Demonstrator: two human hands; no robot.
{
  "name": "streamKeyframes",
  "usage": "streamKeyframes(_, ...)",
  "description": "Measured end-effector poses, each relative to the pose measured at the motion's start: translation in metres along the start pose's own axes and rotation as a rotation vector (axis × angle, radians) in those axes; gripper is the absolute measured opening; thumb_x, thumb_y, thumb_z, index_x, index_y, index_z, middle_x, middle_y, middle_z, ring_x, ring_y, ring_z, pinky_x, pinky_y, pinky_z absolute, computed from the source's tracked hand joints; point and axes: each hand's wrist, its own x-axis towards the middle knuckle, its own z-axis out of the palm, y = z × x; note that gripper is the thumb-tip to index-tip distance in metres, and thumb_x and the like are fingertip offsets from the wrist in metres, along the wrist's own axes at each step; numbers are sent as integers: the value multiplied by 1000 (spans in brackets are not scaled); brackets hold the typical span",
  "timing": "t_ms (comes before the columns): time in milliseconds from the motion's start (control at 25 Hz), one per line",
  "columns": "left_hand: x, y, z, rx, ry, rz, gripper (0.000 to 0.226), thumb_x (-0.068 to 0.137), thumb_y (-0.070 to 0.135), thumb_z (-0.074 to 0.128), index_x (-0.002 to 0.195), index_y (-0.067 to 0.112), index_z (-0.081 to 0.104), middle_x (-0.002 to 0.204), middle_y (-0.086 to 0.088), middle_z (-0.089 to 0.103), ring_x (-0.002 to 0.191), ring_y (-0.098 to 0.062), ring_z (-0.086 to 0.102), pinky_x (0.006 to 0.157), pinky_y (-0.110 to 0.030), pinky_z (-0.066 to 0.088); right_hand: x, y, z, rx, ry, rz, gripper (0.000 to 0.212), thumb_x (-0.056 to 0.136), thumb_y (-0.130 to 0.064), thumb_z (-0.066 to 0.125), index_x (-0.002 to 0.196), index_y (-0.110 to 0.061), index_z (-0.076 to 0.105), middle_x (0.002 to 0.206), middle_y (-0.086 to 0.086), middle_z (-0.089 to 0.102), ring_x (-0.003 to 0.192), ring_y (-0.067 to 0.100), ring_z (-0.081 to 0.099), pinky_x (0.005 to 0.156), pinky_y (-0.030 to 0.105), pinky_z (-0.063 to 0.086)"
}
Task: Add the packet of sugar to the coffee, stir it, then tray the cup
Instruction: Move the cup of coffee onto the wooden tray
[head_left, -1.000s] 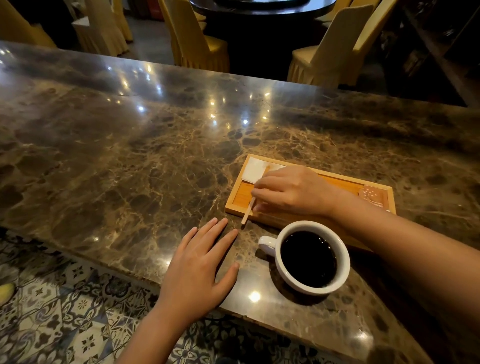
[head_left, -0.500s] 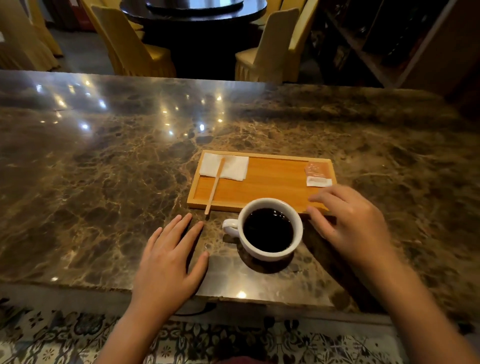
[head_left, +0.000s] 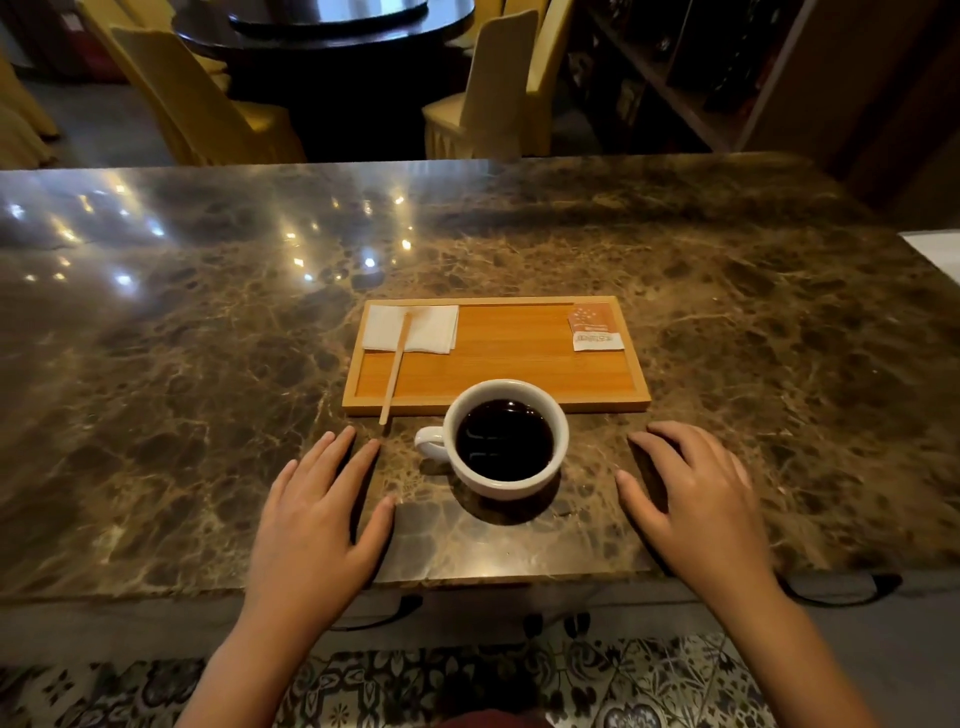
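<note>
A white cup (head_left: 506, 483) of black coffee stands on the marble counter, handle to the left, just in front of a wooden tray (head_left: 498, 374). In the tray's far right corner lies an orange and white sugar packet (head_left: 595, 327). A wooden stir stick (head_left: 395, 366) rests across a white napkin (head_left: 415, 328) at the tray's left, its near end poking over the rim. My left hand (head_left: 317, 519) lies flat on the counter left of the cup, fingers apart. My right hand (head_left: 696, 499) rests palm down to the cup's right, holding nothing.
The brown marble counter (head_left: 208, 364) spreads wide to both sides and ends just in front of my wrists. Yellow-covered chairs (head_left: 488, 88) and a dark round table (head_left: 337, 31) stand beyond its far edge. Shelving (head_left: 701, 78) rises at the back right.
My right hand has left the stir stick on the tray and drawn back to the counter right of the cup. The camera has swung to face the tray squarely. My left hand stays flat.
</note>
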Motion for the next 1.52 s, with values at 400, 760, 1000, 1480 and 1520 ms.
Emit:
streamKeyframes(400,16,32,-38,-588,118,-46,37,89,28,49,126,24,50,112,12,58,96,-1,56,78,-21,47,1,-1,1,-12,-14,17,48,80,-42,41,109,-11,62,111,8,61,107,24,51,88,44,41)
streamKeyframes(760,39,51,-22,-772,-161,-129,11,90,25,50,86,28,60,82,9,65,73,2,59,65,-18,46,0,1,2,11,4,14,48,80,-43,42,108,-11,64,109,8,61,105,24,52,86,44,42)
streamKeyframes(1000,37,44,-19,-981,-333,-138,21,91,23,48,73,24,60,71,7,62,65,-7,56,64,-25,44,0,1,2,24,14,12,47,79,-42,44,108,-11,64,108,8,61,105,24,53,87,44,42)
streamKeyframes(1480,34,52,-13,-1265,-244,-263,29,95,20,38,90,-3,54,65,-4,46,57,-13,39,51,-22,36,-1,2,4,36,13,6,41,78,-34,54,108,-10,64,109,9,62,105,26,54,87,44,42)
streamKeyframes(1520,36,52,-15,-1279,-235,-259,29,95,20,38,90,-4,54,63,-1,46,56,-12,39,51,-21,36,-1,3,4,35,14,5,41,78,-34,54,108,-10,64,108,9,62,105,25,53,87,44,42)
